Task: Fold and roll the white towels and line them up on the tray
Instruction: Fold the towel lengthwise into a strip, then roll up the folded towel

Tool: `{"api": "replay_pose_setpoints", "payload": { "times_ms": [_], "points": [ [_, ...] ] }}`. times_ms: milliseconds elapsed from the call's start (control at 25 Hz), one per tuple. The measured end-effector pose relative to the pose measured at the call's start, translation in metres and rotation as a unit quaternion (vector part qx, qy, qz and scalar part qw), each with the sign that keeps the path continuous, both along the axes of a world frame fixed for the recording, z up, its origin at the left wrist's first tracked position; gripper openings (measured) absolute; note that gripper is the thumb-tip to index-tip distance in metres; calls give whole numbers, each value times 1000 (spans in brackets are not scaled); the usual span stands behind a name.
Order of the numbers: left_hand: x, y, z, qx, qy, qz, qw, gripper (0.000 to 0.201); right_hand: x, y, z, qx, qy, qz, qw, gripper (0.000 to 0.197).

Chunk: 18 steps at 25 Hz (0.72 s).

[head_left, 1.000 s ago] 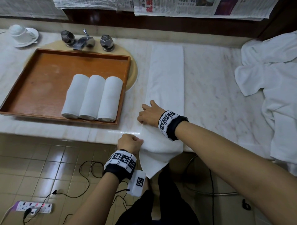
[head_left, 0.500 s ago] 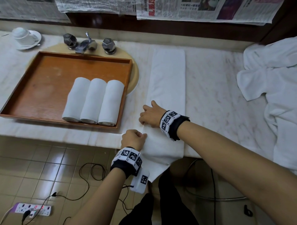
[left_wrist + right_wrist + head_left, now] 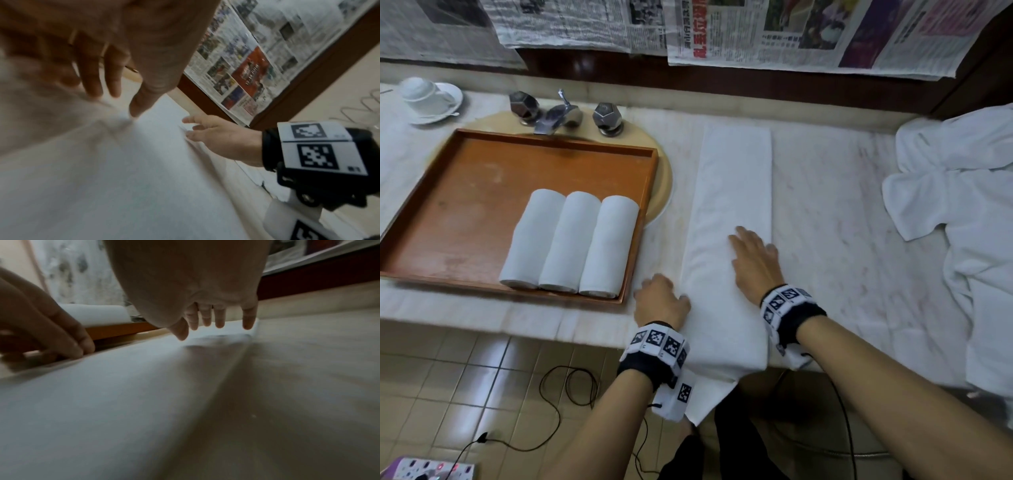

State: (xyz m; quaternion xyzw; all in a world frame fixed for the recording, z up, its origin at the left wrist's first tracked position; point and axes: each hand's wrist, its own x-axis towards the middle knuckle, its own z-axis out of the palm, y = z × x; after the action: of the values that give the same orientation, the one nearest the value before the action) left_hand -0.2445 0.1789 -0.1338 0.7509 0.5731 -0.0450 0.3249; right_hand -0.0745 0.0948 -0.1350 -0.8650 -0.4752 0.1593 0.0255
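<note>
Marble counter [image 3: 842, 240] runs under a dark wood wall strip w/ newspaper sheets [image 3: 808, 31] hung above it. I log a long folded towel [image 3: 732, 192] lying flat on the marble, running away from the person; its near end droops over the counter edge toward the tiled floor [image 3: 448, 387].

Right hand [image 3: 755, 262] — palm down on the towel's near half, fingers straight and slightly spread; the right wrist view shows the fingers [image 3: 219, 318] extended just over the cloth. Nothing gripped.

Left hand [image 3: 662, 301] sits at the towel's left edge near the counter lip. Fingers curl downward at the cloth; left wrist view is blurred, thumb [image 3: 144, 100] tip meets the fabric where it bunches. I can't tell whether it pinches the edge or only rests there.

Wooden tray [image 3: 592, 150] sits left of the towel, partly over a round sink cover [image 3: 661, 178] by the faucet [image 3: 558, 114]. Three rolled towels [image 3: 570, 243] lie side by side, touching, in the tray's near right part, ends against the front rim.

Far left: upturned cup on saucer [image 3: 428, 97]. Far right: heap of loose white towels [image 3: 962, 212], well apart from the hands. Power strip [image 3: 431, 471] and cables on the floor.
</note>
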Motion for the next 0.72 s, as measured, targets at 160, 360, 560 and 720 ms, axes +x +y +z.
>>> {"api": "replay_pose_setpoints", "payload": {
  "times_ms": [160, 360, 560, 720],
  "points": [
    [67, -17, 4, 12, -162, -232, 959, 61, 38, -20, -7, -86, 37, -33, 995, 62],
    [88, 6, -16, -26, 32, -118, 992, 66, 49, -21, -15, -54, 14, -27, 998, 58],
    [136, 16, -2, -38, -101, -248, 963, 63, 71, 1, -11, 56, -43, -50, 996, 31],
    [156, 52, -8, -59, -19, -38, 997, 65, 91, 27, -7, -6, -39, -50, 998, 49]
  ]
}}
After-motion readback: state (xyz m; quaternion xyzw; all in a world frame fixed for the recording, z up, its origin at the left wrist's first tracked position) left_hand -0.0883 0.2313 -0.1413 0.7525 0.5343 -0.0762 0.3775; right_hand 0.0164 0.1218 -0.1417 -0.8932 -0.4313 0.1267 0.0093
